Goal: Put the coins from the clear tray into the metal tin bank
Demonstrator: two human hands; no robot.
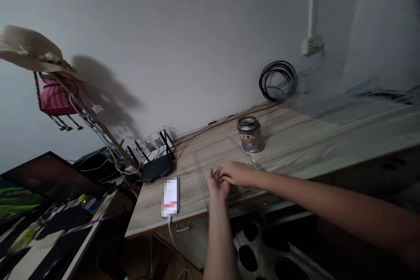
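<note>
My left hand [219,183] and my right hand [235,173] meet over the front edge of the wooden table [147,218], above a clear transparent sheet [205,157]. The fingers of both hands are bent and close together; whether something small is between them cannot be made out. Behind my right hand a metal can [250,134] with a printed label stands upright. To the left of my hands lies a phone [170,197] with its screen lit and a white cable plugged into its lower end.
A black router [158,168] stands at the table's back left. Coiled black cable [278,81] leans against the wall. Another transparent sheet [348,105] lies at the right. A monitor [49,179] and a bottle [89,202] are on the left desk; a hat [31,46] hangs above.
</note>
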